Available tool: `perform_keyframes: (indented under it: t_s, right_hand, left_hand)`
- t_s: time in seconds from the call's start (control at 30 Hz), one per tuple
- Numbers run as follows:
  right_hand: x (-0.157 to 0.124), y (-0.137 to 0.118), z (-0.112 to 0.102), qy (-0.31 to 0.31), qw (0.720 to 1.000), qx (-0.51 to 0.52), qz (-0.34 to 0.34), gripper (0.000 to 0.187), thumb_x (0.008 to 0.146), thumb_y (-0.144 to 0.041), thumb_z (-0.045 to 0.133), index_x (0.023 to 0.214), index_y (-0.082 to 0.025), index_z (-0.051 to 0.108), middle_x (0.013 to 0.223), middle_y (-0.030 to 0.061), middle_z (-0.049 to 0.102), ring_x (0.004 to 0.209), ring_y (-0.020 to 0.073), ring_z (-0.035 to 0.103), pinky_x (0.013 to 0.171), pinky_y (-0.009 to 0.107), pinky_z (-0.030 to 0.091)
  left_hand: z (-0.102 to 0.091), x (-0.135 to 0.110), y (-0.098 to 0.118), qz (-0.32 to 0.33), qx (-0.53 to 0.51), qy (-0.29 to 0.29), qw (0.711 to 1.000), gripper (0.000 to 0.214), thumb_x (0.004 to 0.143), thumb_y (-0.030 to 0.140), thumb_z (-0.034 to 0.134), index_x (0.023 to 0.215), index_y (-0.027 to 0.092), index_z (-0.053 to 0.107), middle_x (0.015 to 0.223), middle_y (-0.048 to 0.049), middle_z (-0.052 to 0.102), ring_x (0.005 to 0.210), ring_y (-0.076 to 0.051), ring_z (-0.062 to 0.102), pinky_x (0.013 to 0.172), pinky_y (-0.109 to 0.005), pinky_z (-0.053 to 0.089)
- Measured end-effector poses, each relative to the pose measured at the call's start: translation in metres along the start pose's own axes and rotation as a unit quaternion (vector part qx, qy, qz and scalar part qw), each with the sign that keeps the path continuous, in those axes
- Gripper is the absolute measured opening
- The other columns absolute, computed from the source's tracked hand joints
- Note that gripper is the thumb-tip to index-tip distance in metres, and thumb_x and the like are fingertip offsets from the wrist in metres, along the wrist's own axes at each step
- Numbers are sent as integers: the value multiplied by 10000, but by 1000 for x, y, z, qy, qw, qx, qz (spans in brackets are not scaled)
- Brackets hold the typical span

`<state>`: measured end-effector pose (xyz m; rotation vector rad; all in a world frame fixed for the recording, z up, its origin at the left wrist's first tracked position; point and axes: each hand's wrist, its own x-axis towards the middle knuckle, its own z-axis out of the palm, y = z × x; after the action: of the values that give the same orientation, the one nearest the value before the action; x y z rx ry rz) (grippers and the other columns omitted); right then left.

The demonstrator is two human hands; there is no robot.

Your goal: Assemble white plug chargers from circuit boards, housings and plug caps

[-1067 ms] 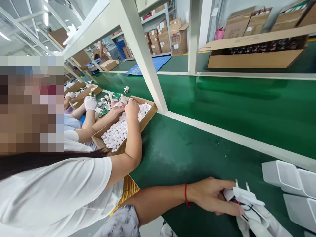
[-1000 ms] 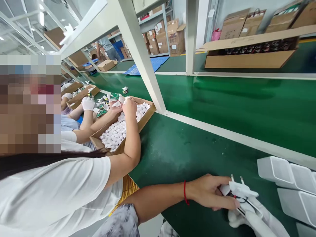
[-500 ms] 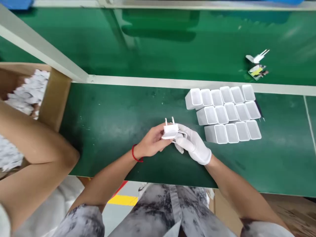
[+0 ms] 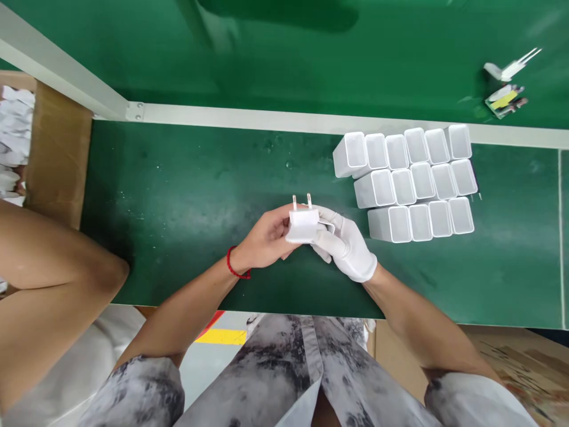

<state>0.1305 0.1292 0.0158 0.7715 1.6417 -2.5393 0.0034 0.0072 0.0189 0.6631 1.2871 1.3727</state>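
In the head view, the left hand (image 4: 269,240), bare, is near the middle of the frame and pinches a white plug piece (image 4: 303,226) between thumb and fingers. The two metal pins (image 4: 309,200) point to the top of the frame. The right hand (image 4: 351,249), in a white glove, is closed around a white shell (image 4: 328,226), whose rim shows just beside the plug piece (white on white, so the border is not easy to read). I cannot tell if the two parts are joined, because fingers cover the place between them.

For good handling, I would judge that the plug piece should be held by its sides, with no pressure on the pins, and the shell rim turned square to it. Anything inside the shell is hidden, so a gentle, even push seems wiser than force.

At right of the centre, more shells (image 4: 421,182) stand in three rows on the green table (image 4: 200,196); the elbows should pass clear of them.
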Motion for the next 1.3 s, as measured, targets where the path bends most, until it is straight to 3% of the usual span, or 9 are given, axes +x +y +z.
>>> perform_keyframes:
  t_s: [0.17, 0.3, 0.5, 0.73, 0.87, 0.97, 1.17, 1.23, 1.3]
  right_hand:
    - [2, -12, -6, -47, 999, -3, 22, 752, 670, -664, 781, 1169, -130, 602, 751, 25, 655, 634, 168, 643, 587, 296, 556]
    - [2, -17, -3, -37, 998, -20, 36, 574, 659, -612, 812, 936, -136, 652, 684, 17, 644, 618, 153, 633, 619, 291, 561]
    - [2, -9, 2, -24, 1000, -5, 9, 550, 625, -607, 826, 891, -144, 692, 659, 11, 623, 576, 128, 564, 557, 264, 496]
    - [9, 1, -1, -24, 999, -24, -12, 781, 629, -783, 706, 1037, -117, 708, 666, 26, 616, 554, 131, 549, 527, 257, 469]
    - [6, -4, -10, -41, 997, -60, -33, 869, 659, -731, 741, 1292, -149, 612, 1007, 88, 692, 824, 192, 660, 803, 352, 571]
    - [-1, -9, -16, 23, 972, -171, -160, 783, 745, -666, 724, 1368, -220, 565, 1326, 107, 584, 1077, 233, 628, 1015, 432, 508]
    - [-8, -14, -5, 75, 839, -422, -336, 593, 866, -390, 681, 1412, -233, 513, 1387, 118, 552, 1258, 267, 553, 1107, 464, 454]
    - [-7, -17, 3, 75, 837, -442, -315, 493, 886, -364, 653, 1350, -226, 562, 1342, 113, 585, 1235, 268, 565, 1091, 460, 466]
    - [-7, -21, 9, 80, 876, -391, -270, 392, 906, -369, 631, 1270, -225, 609, 1269, 94, 623, 1163, 252, 602, 1055, 433, 490]
  left_hand:
    - [-9, -1, 2, -6, 39, -36, 999, 633, 836, 597, 639, 1229, 106, 574, 701, 15, 563, 406, -61, 484, 345, -175, 362]
    - [-11, -5, 1, 46, 104, -32, 993, 575, 888, 567, 585, 1246, 116, 585, 638, 36, 532, 425, -59, 438, 394, -177, 349]
    - [-10, -8, 0, 105, 170, -35, 979, 512, 907, 525, 564, 1220, 125, 630, 569, 49, 463, 455, -68, 340, 441, -198, 290]
    - [-10, -9, -1, 84, 149, -12, 985, 455, 912, 461, 595, 1233, 139, 624, 577, 38, 508, 436, -64, 360, 411, -191, 284]
    - [-12, -5, 2, 31, 43, 18, 998, 564, 830, 583, 645, 1132, 106, 624, 613, 25, 551, 382, -69, 436, 344, -189, 284]
    - [-14, -3, 5, 5, -13, 44, 999, 596, 812, 649, 617, 1058, 106, 613, 623, 12, 565, 364, -81, 468, 311, -188, 268]
    - [-15, -4, 4, 18, -2, 39, 999, 626, 811, 660, 637, 1082, 97, 613, 576, 42, 521, 357, -59, 433, 311, -166, 294]
    - [-15, -5, 3, 21, 13, 24, 999, 650, 798, 642, 673, 1138, 90, 616, 566, 53, 510, 358, -45, 414, 317, -157, 304]
    - [-15, -7, 2, 27, 6, 5, 1000, 768, 763, 650, 708, 1270, 91, 565, 575, 53, 540, 356, -48, 421, 316, -158, 309]
